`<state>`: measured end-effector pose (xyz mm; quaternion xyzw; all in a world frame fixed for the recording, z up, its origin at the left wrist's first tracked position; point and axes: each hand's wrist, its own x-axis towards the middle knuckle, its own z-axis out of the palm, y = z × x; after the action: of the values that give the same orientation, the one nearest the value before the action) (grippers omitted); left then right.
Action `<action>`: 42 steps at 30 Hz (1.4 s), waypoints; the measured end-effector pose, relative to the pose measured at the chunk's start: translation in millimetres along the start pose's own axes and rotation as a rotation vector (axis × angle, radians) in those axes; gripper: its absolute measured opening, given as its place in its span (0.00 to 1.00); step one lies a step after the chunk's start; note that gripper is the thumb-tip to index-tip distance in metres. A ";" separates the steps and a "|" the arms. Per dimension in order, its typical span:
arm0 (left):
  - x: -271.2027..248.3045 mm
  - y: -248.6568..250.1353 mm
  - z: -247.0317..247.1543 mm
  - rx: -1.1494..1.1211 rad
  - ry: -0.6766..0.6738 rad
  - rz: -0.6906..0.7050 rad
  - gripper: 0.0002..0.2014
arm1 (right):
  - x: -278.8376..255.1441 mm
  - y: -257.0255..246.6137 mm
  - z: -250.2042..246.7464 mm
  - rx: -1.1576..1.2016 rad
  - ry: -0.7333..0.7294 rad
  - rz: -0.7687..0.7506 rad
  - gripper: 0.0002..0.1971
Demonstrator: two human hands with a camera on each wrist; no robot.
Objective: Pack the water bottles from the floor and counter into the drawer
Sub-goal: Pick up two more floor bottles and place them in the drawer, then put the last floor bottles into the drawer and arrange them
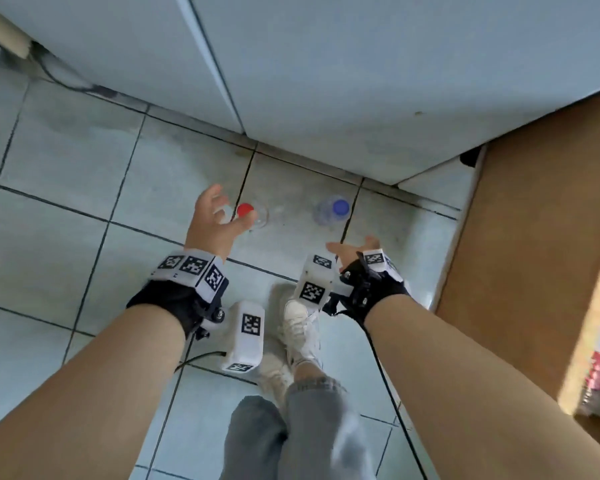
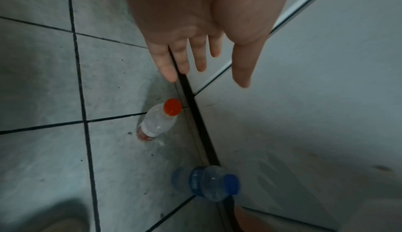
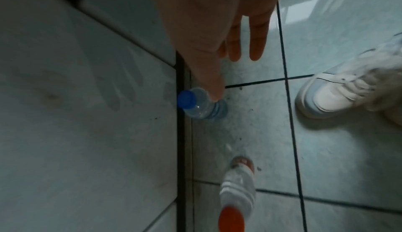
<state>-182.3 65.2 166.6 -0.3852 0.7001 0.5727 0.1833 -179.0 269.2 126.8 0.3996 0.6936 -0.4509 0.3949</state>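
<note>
Both hands are reaching down, fingers spread and holding nothing: left hand (image 1: 211,224) over the red-capped bottle (image 1: 252,213); right hand (image 1: 353,250) near the blue-capped bottle (image 1: 331,210), both standing on the floor (image 1: 66,188); each seemingly needing a closing grip next.

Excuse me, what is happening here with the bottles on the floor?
A person is reaching down with both hands toward two water bottles standing on the tiled floor beside a cabinet. The left hand, fingers spread, is over the red-capped bottle; the right hand, also open, is near the blue-capped bottle. Neither bottle is held yet.
</note>
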 end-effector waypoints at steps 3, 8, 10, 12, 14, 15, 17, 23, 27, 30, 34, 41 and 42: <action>56.9 -49.6 14.9 0.091 -0.008 -0.067 0.42 | 69.8 5.4 16.0 0.081 0.164 -0.057 0.59; 118.8 -101.2 39.6 0.124 -0.010 -0.036 0.38 | 148.9 13.7 36.0 0.112 0.094 -0.239 0.65; 132.2 -108.7 44.7 0.111 0.040 0.030 0.32 | 167.3 13.5 39.4 0.178 0.037 -0.238 0.56; 135.9 -111.9 45.5 0.172 0.070 0.103 0.27 | 175.0 13.1 41.8 0.095 0.106 -0.332 0.40; 136.8 -112.7 44.5 0.196 0.062 0.134 0.24 | 177.0 16.8 43.5 -0.042 0.190 -0.407 0.29; 135.3 -111.7 42.9 0.209 0.057 0.138 0.24 | 171.2 16.3 43.5 -0.075 0.195 -0.411 0.31; 125.8 -107.5 37.9 0.221 0.052 0.110 0.24 | 157.3 18.9 45.0 -0.114 0.201 -0.401 0.36; 45.6 -68.0 16.0 0.133 0.004 0.079 0.24 | 71.9 19.0 32.4 -0.117 0.133 -0.401 0.34; -29.4 -17.2 -5.0 0.052 -0.013 0.150 0.24 | -14.2 5.7 16.3 0.005 0.032 -0.386 0.34; -83.2 33.4 -18.6 0.072 0.000 0.203 0.20 | -79.3 -8.7 -6.9 0.032 0.105 -0.388 0.30; -159.1 106.7 -23.1 0.037 0.003 0.327 0.15 | -177.2 -30.6 -58.8 0.161 0.140 -0.458 0.36; -258.2 214.7 28.1 -0.172 -0.051 0.588 0.04 | -276.1 -39.0 -174.1 0.550 0.299 -0.739 0.24; -266.7 223.2 43.1 -0.183 -0.088 0.595 0.05 | -280.8 -37.1 -193.0 0.601 0.318 -0.759 0.23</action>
<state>-187.9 204.3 488.2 -0.1531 0.7190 0.6780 0.0026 -145.4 385.0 447.6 0.2791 0.6810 -0.6759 -0.0398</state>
